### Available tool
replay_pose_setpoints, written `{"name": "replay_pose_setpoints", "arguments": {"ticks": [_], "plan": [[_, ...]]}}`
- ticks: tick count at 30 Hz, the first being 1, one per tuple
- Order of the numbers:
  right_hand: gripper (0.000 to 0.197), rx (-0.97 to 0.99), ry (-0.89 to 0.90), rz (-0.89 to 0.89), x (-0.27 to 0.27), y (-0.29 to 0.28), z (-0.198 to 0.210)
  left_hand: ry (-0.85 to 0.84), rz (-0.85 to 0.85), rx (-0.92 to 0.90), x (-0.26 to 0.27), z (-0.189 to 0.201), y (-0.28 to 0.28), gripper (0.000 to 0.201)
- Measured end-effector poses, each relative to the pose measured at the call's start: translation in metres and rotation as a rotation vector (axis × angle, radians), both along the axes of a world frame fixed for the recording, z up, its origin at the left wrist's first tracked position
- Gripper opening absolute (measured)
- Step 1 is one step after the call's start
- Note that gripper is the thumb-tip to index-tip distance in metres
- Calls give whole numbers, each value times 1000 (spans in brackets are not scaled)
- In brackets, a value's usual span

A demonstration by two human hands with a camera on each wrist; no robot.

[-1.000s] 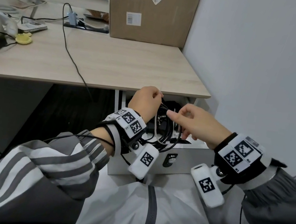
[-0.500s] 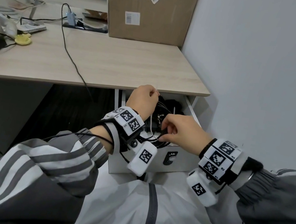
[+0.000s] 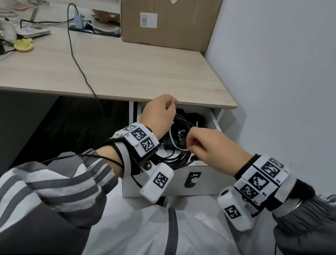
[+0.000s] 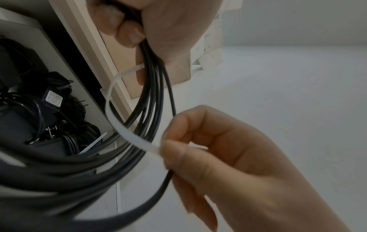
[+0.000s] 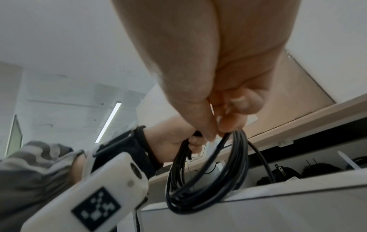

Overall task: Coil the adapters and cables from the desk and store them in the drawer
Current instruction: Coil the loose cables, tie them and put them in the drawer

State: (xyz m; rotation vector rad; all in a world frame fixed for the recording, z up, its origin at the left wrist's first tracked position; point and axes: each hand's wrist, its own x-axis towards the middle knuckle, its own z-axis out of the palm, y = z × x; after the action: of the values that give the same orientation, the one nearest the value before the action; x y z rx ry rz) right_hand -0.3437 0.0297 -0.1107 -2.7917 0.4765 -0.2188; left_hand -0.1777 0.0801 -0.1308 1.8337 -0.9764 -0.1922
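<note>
Head view — my left hand (image 3: 158, 112) grips the coiled black cable (image 3: 176, 161) over the open drawer (image 3: 204, 182) under the bench (image 3: 127, 71) front right corner. Left wrist — right hand (image 4: 228, 150) pinches the white zip tie (image 4: 127, 130). Right wrist — coil (image 5: 206, 177) hangs at the drawer's front edge.

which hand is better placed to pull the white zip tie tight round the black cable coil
Right. The right hand already pinches the free end of the white plastic zip tie, while the left hand is busy gripping the black coiled cable over the open white drawer.
</note>
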Motion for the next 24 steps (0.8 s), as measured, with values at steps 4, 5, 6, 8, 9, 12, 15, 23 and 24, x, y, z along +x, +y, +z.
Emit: {"name": "replay_pose_setpoints", "arguments": {"ticks": [4, 5, 6, 8, 9, 12, 15, 23, 24], "plan": [[17, 475, -460, -215, 4, 0, 14, -55, -17, -11, -2, 1, 0, 26], [19, 587, -568, -264, 6, -1, 17, -66, -22, -15, -4, 2, 1, 27], [20, 667, -655, -303, 9, -2, 20, -81, -29, -16, -6, 3, 1, 28], [22, 697, -746, -368, 16, -8, 25, -129, -39, -12, -10, 5, 2, 29], [23, 677, -768, -391, 19, -10, 27, -148, -41, -8, -12, 6, 3, 30], [20, 683, -821, -431, 25, -16, 29, -168, -51, 7, -18, 10, 5, 32], [23, 676, -819, -545, 26, -22, 21, -159, -49, 13, -19, 11, 7, 33], [18, 788, -715, -585, 24, -18, 14, -108, -54, 13, -18, 9, 5, 33], [19, 755, -696, -578, 23, -16, 15, -103, -53, 13, -17, 8, 4, 33]]}}
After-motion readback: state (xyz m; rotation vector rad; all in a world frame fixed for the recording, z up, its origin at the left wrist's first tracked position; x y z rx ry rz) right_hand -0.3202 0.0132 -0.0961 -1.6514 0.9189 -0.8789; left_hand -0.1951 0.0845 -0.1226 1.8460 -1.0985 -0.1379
